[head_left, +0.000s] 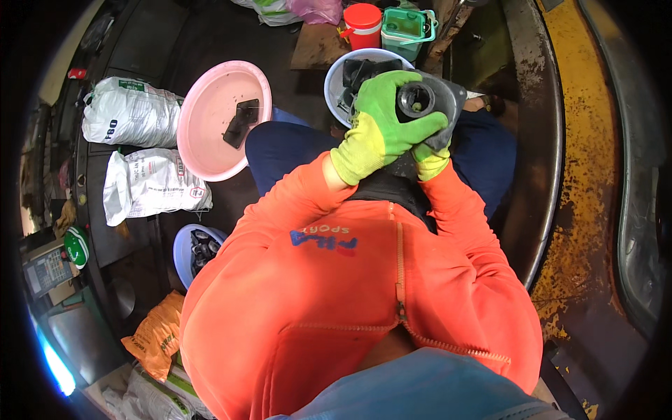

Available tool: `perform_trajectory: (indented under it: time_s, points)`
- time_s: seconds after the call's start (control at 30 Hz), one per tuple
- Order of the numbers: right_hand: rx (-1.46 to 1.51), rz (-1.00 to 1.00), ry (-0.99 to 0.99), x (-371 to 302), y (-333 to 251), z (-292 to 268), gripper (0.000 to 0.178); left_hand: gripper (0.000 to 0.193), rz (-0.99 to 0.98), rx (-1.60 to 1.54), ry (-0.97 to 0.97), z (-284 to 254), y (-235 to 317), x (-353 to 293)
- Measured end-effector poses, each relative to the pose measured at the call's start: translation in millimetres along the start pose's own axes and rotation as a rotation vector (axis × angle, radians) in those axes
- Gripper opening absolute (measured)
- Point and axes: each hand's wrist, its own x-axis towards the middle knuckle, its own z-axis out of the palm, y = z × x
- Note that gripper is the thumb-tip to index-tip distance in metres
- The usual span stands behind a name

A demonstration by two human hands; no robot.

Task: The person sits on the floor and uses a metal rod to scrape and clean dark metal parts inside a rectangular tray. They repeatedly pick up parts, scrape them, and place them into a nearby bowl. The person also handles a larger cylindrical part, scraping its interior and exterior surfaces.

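Note:
In both gloved hands is a dark grey moulded part (446, 91) with a round collar and a hole through it. My left hand (378, 115), in a green and yellow glove, lies over its near left side, thumb and fingers wrapped round the collar. Lower down, my right hand (432, 159) grips the part's near edge; most of its fingers are hidden beneath it. Just beyond the hands stands a light blue basin (329, 87) holding several black parts (364, 68). My legs in dark trousers are under the part.
To the left, a pink basin (203, 133) holds a black piece (241, 122). White sacks (133, 112) lie beyond it. A smaller blue basin (180, 255) with black pieces sits nearer. A red jug (362, 28) and green basket (406, 45) stand ahead; a rusty yellow machine frame (584, 175) rises right.

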Motion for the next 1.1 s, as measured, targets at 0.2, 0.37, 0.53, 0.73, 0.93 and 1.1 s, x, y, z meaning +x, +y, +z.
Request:
perform_trajectory:
  time_s: [0.2,0.37,0.53,0.73,0.93,1.1]
  points:
    - [-0.141,0.013,-0.097,2.5,-18.0,9.9,0.040,0.056,0.242,0.110,0.097,10.3,-8.2,5.0]
    - [0.234,0.044,-0.050,4.2,-14.7,2.3,0.041,0.055,0.110,-0.083,0.065,17.6,-9.4,6.4]
    - [0.490,0.117,-0.187,11.6,-19.5,-6.1,0.041,0.049,0.172,-0.005,-0.028,7.8,-11.0,11.4]
    - [-0.156,0.104,-0.384,15.1,-58.2,-12.9,0.043,0.043,0.164,-0.155,-0.264,-7.6,-7.3,19.4]
    - [-0.020,0.044,-0.078,4.7,-47.4,2.6,0.043,0.046,0.143,-0.155,-0.218,-6.8,-1.3,23.7]
    - [0.459,0.102,0.016,5.6,-32.3,12.1,0.036,0.048,0.035,-0.183,-0.036,13.0,10.8,6.6]
